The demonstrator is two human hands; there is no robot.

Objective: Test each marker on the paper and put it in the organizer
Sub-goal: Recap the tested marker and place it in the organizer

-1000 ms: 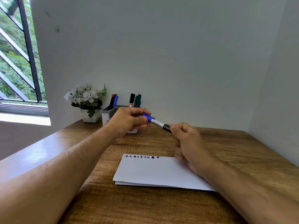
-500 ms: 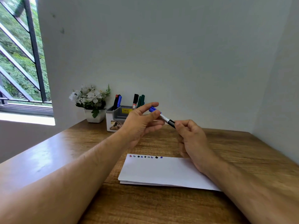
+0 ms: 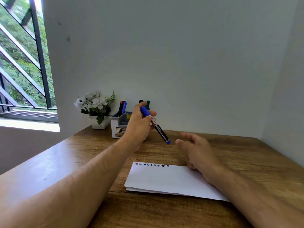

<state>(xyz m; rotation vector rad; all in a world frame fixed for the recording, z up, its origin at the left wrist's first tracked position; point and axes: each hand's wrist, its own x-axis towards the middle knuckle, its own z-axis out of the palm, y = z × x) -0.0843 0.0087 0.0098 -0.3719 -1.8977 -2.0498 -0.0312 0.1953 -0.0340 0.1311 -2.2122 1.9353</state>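
My left hand (image 3: 139,127) grips a capped blue marker (image 3: 156,126) near its cap end, raised in front of the organizer (image 3: 118,127); the marker slants down to the right. The white and grey organizer stands at the back of the desk with several markers (image 3: 122,106) upright in it, partly hidden by my hand. My right hand (image 3: 197,150) hovers open just right of the marker's lower end, holding nothing. A white paper (image 3: 164,180) lies on the desk with a row of small colour test marks (image 3: 152,165) along its far edge.
A white pot of white flowers (image 3: 96,109) stands left of the organizer against the wall. A barred window (image 3: 21,63) is at the far left. Walls close the wooden desk (image 3: 246,153) at the back and right.
My right hand has let go of the marker and dropped away to the right. My left hand now holds the marker alone and has lifted it towards the organizer.
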